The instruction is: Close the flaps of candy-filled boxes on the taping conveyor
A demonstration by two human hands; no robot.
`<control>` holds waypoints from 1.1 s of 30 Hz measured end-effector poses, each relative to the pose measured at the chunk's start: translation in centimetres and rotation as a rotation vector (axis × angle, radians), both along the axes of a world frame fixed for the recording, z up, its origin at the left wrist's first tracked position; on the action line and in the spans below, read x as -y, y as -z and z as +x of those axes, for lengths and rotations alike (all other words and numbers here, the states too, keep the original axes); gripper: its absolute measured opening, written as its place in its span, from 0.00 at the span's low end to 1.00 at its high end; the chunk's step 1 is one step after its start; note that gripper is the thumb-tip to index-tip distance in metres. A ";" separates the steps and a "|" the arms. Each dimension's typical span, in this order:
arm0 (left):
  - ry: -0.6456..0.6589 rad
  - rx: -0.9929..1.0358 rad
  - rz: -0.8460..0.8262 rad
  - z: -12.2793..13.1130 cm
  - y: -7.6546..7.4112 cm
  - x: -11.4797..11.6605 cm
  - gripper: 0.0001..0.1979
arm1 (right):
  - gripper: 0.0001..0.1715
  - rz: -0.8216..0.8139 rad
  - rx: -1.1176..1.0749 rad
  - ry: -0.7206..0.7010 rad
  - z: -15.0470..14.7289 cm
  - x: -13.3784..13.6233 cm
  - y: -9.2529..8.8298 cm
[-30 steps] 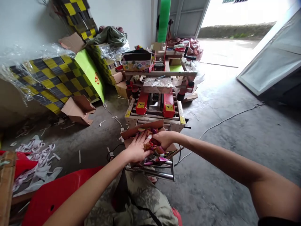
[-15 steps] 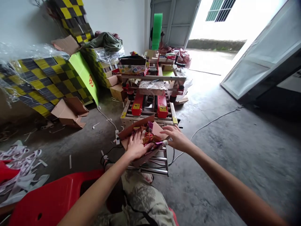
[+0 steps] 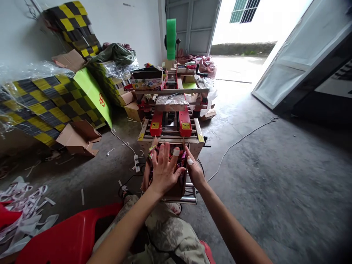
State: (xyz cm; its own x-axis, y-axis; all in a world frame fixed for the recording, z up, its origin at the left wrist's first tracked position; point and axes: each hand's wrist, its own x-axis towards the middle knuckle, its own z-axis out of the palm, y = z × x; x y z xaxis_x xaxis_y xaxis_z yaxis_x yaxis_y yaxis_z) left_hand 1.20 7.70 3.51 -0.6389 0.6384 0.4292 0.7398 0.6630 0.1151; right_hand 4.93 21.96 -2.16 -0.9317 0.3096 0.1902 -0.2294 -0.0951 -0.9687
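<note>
An open cardboard box (image 3: 145, 176) sits on the near rollers of a conveyor, filled with small shiny wrapped packets (image 3: 183, 158) in red, purple and green. My left hand (image 3: 166, 168) lies palm down over the packets with its fingers spread, hiding most of them. White tape wraps one of its fingers. Along the box's right side, my right hand (image 3: 195, 172) grips the upright wall or flap, its taped thumb toward me. The far flaps stand partly raised behind the left fingers.
Ahead stands a carton-sealing machine with red side belts (image 3: 185, 123) and a green tape roll (image 3: 171, 38). Stacked flat cartons (image 3: 41, 102) and an empty brown box (image 3: 78, 139) lie left. A red stool (image 3: 63, 234) is near my left; a power strip (image 3: 136, 163) and cable cross the floor.
The box has turned from slanted to nearly square with the conveyor. My right hand has moved from the flap's corner to the box's right side; my left hand stays over the packets.
</note>
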 end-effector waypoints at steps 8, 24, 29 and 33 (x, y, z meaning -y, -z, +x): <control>0.027 0.175 -0.110 -3.0 3.7 -1.6 0.26 | 0.32 -0.020 -0.051 0.080 0.1 0.5 0.2; -0.095 -0.005 0.093 -3.8 1.5 -3.1 0.47 | 0.32 0.012 -0.129 0.147 -1.6 0.7 0.8; -0.071 0.060 0.031 -5.3 2.0 -3.2 0.34 | 0.32 0.009 -0.104 0.140 -1.1 0.7 0.4; -0.126 0.049 -0.003 -4.8 3.7 -2.9 0.20 | 0.33 0.002 -0.075 0.165 -0.7 1.3 0.4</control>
